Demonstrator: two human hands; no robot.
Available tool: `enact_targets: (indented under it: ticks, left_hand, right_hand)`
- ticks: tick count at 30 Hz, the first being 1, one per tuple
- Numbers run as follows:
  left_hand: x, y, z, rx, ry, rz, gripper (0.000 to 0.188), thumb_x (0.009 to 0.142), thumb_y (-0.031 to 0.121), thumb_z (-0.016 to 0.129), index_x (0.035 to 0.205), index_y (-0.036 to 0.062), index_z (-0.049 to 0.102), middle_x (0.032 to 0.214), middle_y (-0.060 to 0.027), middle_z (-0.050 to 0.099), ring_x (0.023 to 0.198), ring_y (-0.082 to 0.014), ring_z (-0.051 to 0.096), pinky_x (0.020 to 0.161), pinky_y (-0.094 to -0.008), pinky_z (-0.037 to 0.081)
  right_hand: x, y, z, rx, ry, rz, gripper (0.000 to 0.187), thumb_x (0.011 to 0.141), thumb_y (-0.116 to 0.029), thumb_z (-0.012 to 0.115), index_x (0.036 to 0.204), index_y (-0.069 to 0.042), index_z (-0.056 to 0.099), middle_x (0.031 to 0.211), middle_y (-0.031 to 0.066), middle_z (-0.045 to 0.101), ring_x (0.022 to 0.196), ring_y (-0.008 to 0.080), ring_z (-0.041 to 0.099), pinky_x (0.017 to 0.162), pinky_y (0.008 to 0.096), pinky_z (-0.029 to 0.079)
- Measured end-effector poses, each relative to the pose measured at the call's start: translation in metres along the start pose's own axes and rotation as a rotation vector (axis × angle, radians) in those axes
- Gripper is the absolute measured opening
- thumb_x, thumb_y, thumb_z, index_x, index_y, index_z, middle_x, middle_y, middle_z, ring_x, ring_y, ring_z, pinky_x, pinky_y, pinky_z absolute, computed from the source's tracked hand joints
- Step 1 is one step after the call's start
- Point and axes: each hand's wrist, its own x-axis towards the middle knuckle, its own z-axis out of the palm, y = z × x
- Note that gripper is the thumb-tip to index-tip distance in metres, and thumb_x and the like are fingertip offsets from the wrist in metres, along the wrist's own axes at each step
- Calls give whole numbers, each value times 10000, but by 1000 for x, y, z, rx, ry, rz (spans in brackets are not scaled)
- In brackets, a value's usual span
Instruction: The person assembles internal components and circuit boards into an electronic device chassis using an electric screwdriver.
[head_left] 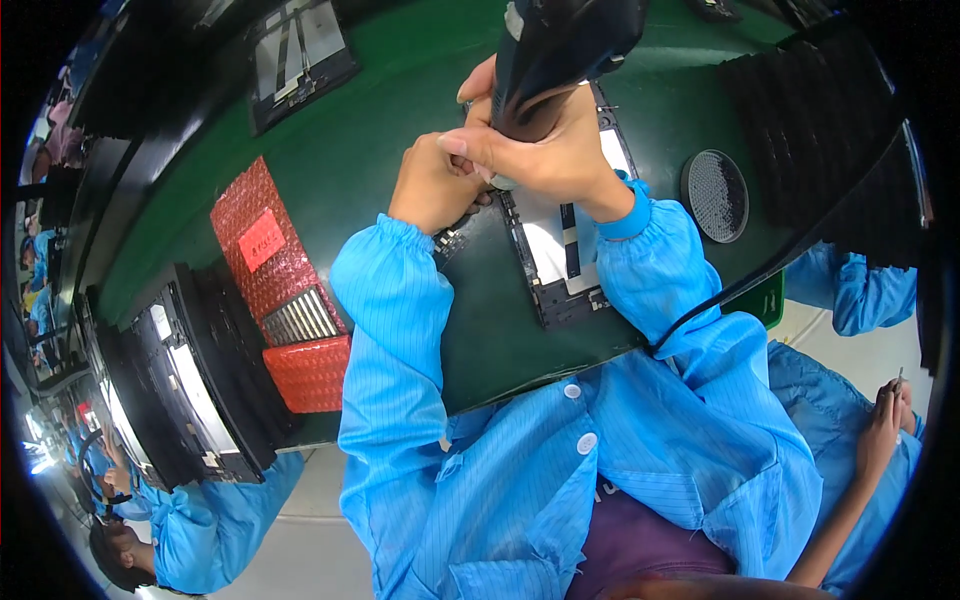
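Observation:
My right hand is wrapped round a black handheld tool that looks like an electric screwdriver. It stands upright over the left edge of an opened tablet, which has a black frame and a silver-white inside. Close beside the tool's lower end, my left hand is closed, its fingertips together at the tablet's edge. What those fingers pinch is hidden. Just below my left hand, a small circuit board lies on the green table. The tool's tip is covered by my hands.
A round dish of tiny pieces stands right of the tablet. Red bubble wrap with metallic strips lies left. Black stacks flank both sides. Another opened tablet lies far left. A black cord crosses my right sleeve. Co-workers sit nearby.

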Motion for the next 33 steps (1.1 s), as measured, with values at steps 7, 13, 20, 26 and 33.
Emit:
enact_targets:
  ticks: [7, 13, 20, 26, 33]
  left_hand:
    - [-2, 10, 0, -17, -5, -49, 22, 736, -16, 605, 740, -35, 616, 602, -58, 605, 547, -131, 621, 495, -266, 489]
    - [-3, 8, -2, -6, -7, -42, 47, 744, -23, 610, 783, -42, 627, 667, -70, 637, 572, -136, 628, 497, -258, 494]
    - [-25, 6, 9, -116, 71, 16, 86, 769, -35, 607, 842, -37, 654, 717, -83, 661, 606, -109, 616, 534, -241, 492]
    - [-51, 30, 1, 199, 94, 224, 151, 747, -32, 628, 896, -15, 645, 795, -131, 637, 708, -212, 628, 616, -295, 494]
    - [-49, 25, 11, 247, 153, 377, 173, 703, -29, 675, 866, -18, 620, 796, -151, 600, 703, -253, 617, 616, -336, 487]
  right_hand:
    - [-1, -3, 1, 40, 54, 99, 316, 647, -96, 801, 860, -8, 585, 750, 18, 570, 682, 81, 557, 627, 217, 447]
    - [0, -11, 2, 7, 65, 118, 313, 653, -110, 796, 858, -5, 583, 693, 30, 588, 648, 82, 570, 584, 225, 452]
    - [-2, -16, -6, -31, -15, -31, 325, 729, 57, 700, 972, 21, 488, 671, 86, 611, 598, 108, 598, 541, 226, 474]
    - [0, -21, -4, 60, -5, 21, 340, 719, 67, 705, 973, 15, 484, 644, 78, 595, 579, 111, 590, 522, 231, 469]
    - [-2, -20, -1, 115, 7, 17, 336, 722, 69, 702, 971, 12, 485, 637, 73, 587, 563, 110, 583, 514, 231, 467]
